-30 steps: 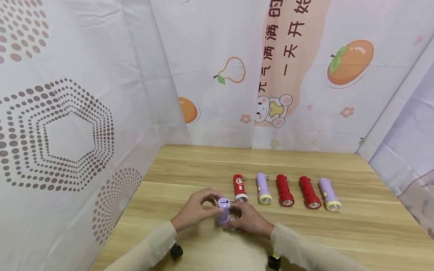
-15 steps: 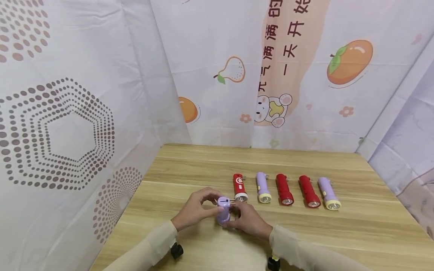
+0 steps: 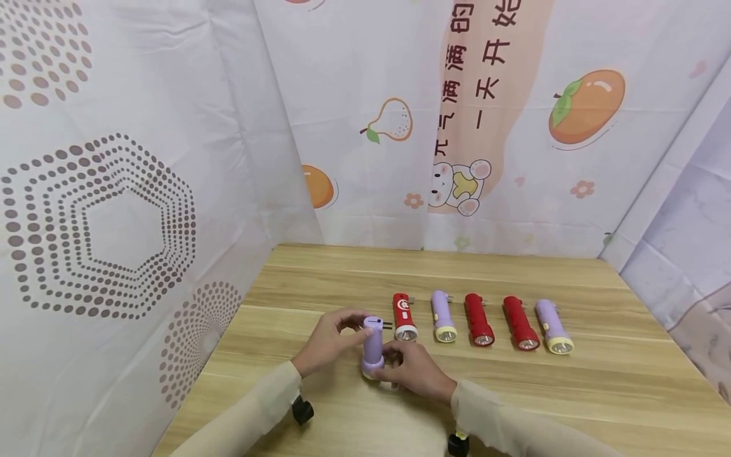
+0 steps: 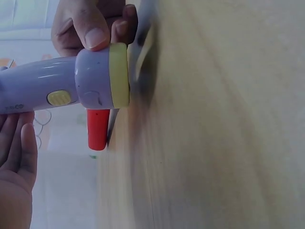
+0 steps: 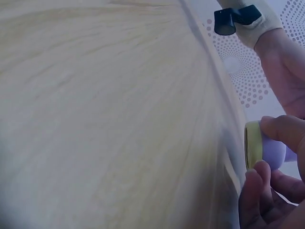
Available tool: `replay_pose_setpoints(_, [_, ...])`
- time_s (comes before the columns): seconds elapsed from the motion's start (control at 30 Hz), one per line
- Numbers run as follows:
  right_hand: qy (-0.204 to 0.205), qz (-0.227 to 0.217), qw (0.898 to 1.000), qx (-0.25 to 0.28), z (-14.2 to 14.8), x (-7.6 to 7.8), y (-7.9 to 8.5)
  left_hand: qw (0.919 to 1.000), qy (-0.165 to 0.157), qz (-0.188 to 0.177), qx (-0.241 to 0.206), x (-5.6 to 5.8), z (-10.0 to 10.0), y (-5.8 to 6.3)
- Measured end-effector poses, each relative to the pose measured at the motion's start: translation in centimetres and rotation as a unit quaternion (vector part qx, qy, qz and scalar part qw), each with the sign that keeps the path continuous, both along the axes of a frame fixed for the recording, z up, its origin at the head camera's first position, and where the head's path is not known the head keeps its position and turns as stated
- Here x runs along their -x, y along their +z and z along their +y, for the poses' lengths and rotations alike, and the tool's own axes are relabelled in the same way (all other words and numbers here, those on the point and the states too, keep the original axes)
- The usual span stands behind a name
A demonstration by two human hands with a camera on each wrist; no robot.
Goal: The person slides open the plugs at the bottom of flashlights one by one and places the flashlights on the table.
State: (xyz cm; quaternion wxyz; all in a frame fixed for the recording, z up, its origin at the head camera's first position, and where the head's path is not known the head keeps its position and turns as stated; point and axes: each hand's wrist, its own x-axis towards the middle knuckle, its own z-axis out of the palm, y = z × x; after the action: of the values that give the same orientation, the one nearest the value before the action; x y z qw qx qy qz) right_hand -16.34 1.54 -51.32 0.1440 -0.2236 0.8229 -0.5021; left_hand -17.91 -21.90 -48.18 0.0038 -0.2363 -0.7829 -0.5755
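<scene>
A purple flashlight (image 3: 373, 346) with a yellow lens rim stands nearly upright, head down, between both hands. From its tail end, two metal prongs (image 3: 388, 325) stick out to the right. My left hand (image 3: 330, 343) pinches the body near the tail, thumb in front. Lower down, my right hand (image 3: 415, 371) grips the flashlight's head between thumb and fingers. The left wrist view shows the yellow switch (image 4: 59, 98) on the side of the body and the right thumb (image 4: 96, 38) on the head. In the right wrist view the yellow rim (image 5: 253, 144) faces the tabletop; the lens itself is hidden.
Behind and right of the hands, a row of flashlights lies on the wooden table (image 3: 320, 279): a red-and-white one (image 3: 403, 314), a purple one (image 3: 442, 314), two red ones (image 3: 478, 317) and another purple one (image 3: 553, 324). Printed curtains (image 3: 354, 209) hang behind and at the left.
The flashlight's tail end has risen away from me and slightly left, so more of its body shows. My left hand moved up with it; my right hand stays on the head.
</scene>
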Motion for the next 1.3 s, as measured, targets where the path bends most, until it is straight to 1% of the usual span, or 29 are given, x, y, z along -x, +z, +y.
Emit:
replay_pose_setpoints(0.1, [-0.013, -0.004, 1.000, -0.007, -0.2, 0.1, 0.3, 0.9990, 0.032, -0.030, -0.002, 0.6, -0.1, 0.0])
replay_pose_setpoints(0.17, [-0.025, -0.001, 1.000, -0.013, -0.4, 0.3, 0.4, 0.9969, 0.057, -0.053, -0.011, 1.0, -0.1, 0.1])
replay_pose_setpoints(0.27, [-0.043, -0.006, 0.999, -0.012, -0.7, 0.6, 0.7, 0.9917, 0.090, -0.087, -0.032, 1.6, 0.0, 0.0])
replay_pose_setpoints(0.37, [-0.056, -0.017, 0.998, -0.004, -1.1, 0.8, 0.9, 0.9860, 0.111, -0.116, -0.046, 2.2, 0.2, 0.2])
replay_pose_setpoints(0.47, [-0.063, -0.028, 0.998, 0.004, -1.5, 1.0, 1.1, 0.9839, 0.112, -0.132, -0.045, 2.7, 0.4, 0.3])
replay_pose_setpoints(0.63, [-0.066, -0.047, 0.997, 0.013, -1.9, 1.1, 1.3, 0.9835, 0.096, -0.147, -0.044, 3.5, 0.6, 0.4])
replay_pose_setpoints(0.7, [-0.070, -0.048, 0.996, 0.015, -2.1, 1.1, 1.4, 0.9837, 0.092, -0.148, -0.046, 3.7, 0.6, 0.5])
replay_pose_setpoints(0.87, [-0.085, -0.057, 0.995, 0.016, -2.5, 1.2, 1.5, 0.9814, 0.094, -0.159, -0.052, 4.4, 0.6, 0.4])
replay_pose_setpoints(1.0, [-0.093, -0.075, 0.993, 0.016, -2.8, 1.1, 1.5, 0.9753, 0.108, -0.181, -0.065, 4.9, 0.7, 0.1])
replay_pose_setpoints(1.07, [-0.098, -0.075, 0.992, 0.015, -3.0, 1.0, 1.5, 0.9736, 0.117, -0.184, -0.068, 5.0, 0.8, 0.0])
replay_pose_setpoints(1.17, [-0.113, -0.072, 0.991, 0.016, -3.1, 1.1, 1.5, 0.9720, 0.131, -0.184, -0.064, 5.2, 0.8, 0.0])
replay_pose_setpoints(1.23, [-0.122, -0.066, 0.990, 0.019, -3.3, 1.2, 1.6, 0.9727, 0.140, -0.177, -0.056, 5.5, 0.7, -0.1])
replay_pose_setpoints(1.3, [-0.130, -0.064, 0.989, 0.019, -3.4, 1.3, 1.6, 0.9716, 0.151, -0.175, -0.051, 5.8, 0.7, -0.1])
